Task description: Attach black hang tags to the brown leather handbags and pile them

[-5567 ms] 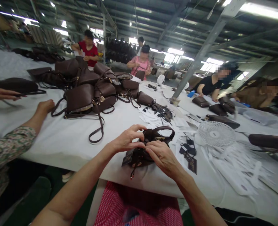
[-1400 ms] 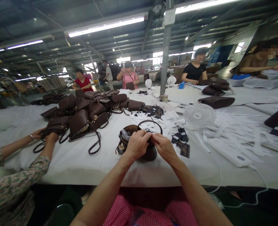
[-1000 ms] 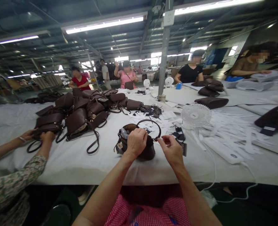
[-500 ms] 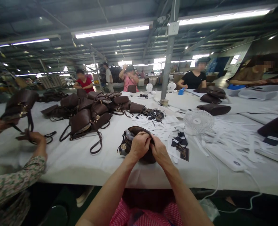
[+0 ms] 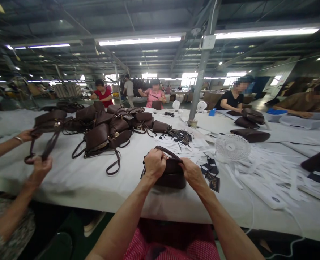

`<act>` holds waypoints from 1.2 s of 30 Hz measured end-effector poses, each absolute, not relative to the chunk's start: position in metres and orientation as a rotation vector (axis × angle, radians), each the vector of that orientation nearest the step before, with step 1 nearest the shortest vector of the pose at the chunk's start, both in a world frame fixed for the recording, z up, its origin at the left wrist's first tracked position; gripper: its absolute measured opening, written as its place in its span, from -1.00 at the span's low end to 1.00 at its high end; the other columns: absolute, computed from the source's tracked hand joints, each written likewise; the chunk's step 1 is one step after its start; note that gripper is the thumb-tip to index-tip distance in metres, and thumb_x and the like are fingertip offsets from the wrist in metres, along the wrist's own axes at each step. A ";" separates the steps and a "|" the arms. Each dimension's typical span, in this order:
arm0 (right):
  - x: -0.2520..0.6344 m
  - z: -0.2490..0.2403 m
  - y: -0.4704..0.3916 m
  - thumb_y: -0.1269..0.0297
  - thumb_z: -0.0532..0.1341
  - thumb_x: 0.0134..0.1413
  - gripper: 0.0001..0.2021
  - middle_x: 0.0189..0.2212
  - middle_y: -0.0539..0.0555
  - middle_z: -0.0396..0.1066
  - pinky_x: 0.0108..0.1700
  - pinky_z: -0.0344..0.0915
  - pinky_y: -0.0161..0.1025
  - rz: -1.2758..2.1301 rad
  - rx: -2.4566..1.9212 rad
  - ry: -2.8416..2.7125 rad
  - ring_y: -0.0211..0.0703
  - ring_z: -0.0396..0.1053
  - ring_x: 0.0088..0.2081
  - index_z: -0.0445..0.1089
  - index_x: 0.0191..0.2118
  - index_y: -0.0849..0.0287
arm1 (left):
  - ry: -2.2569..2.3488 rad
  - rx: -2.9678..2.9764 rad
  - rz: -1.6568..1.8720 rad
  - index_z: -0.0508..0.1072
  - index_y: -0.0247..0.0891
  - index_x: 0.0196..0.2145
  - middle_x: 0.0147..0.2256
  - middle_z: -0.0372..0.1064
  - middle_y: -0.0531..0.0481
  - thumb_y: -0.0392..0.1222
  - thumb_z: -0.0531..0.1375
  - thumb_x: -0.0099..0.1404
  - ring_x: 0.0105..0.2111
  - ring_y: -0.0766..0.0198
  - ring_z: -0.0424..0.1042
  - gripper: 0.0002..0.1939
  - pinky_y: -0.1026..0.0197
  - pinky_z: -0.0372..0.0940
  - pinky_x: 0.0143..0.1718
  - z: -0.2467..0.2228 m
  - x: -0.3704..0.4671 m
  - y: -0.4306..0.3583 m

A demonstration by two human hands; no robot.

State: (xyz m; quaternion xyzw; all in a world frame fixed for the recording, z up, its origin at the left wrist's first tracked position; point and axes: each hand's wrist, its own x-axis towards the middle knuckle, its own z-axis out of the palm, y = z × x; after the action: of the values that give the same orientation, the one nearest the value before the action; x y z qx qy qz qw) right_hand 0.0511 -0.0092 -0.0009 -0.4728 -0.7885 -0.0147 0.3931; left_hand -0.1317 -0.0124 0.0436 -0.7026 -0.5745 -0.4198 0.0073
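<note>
A dark brown handbag stands on the white-covered table right in front of me. My left hand is closed on the bag's upper left side, its fingertips at the top edge. On the other side, my right hand pinches the upper right corner between thumb and fingers. A strap arches behind the top of the bag, between my hands. My left hand covers most of the bag's left end. Just right of my right hand lie several black tags.
A heap of brown bags lies left of centre. At left, a co-worker's hands hold another bag. A white fan, paper strips and a white power strip with a cord are at right. A post rises mid-table.
The bag has turned, so its smooth side faces me and its strap shows on top. My hands have moved further apart. The co-worker's bag has shifted right.
</note>
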 end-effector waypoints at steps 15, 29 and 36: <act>0.101 0.050 0.023 0.34 0.05 0.22 -0.81 -0.27 0.12 0.48 -0.22 0.32 -0.21 -0.146 -1.086 -2.284 -0.08 0.42 -0.28 0.40 -0.16 0.12 | -1.777 -2.121 -1.511 0.25 -0.23 -0.60 -0.49 0.25 0.05 -0.27 0.17 0.24 -0.34 0.24 0.22 -0.72 0.18 0.12 -0.26 0.048 -0.166 -0.049; 0.051 0.019 0.006 0.18 0.13 0.19 -0.84 -0.27 0.13 0.39 -0.19 0.36 -0.15 0.045 -1.139 -1.917 -0.09 0.38 -0.27 0.37 -0.23 0.14 | -1.572 -2.448 -1.900 0.41 -0.21 -0.21 -0.21 0.35 -0.03 -0.48 0.18 0.09 -0.17 0.19 0.31 -0.70 0.09 0.27 -0.10 -0.004 -0.157 -0.019; 0.022 0.019 0.014 0.19 0.06 0.21 -0.73 -0.25 0.18 0.39 -0.16 0.32 -0.12 0.104 -1.281 -1.866 -0.05 0.36 -0.23 0.38 -0.10 0.20 | -1.243 -2.735 -2.210 0.44 -0.26 -0.19 -0.22 0.39 -0.04 -0.49 0.13 0.15 -0.20 0.27 0.40 -0.71 0.19 0.35 -0.13 -0.018 -0.174 -0.004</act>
State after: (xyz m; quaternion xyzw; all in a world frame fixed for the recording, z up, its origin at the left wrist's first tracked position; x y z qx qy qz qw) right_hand 0.0219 0.0136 0.0188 -0.5121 -0.7459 0.0418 0.4238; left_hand -0.1738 -0.0044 -0.0176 -0.7019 -0.3191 -0.5671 -0.2896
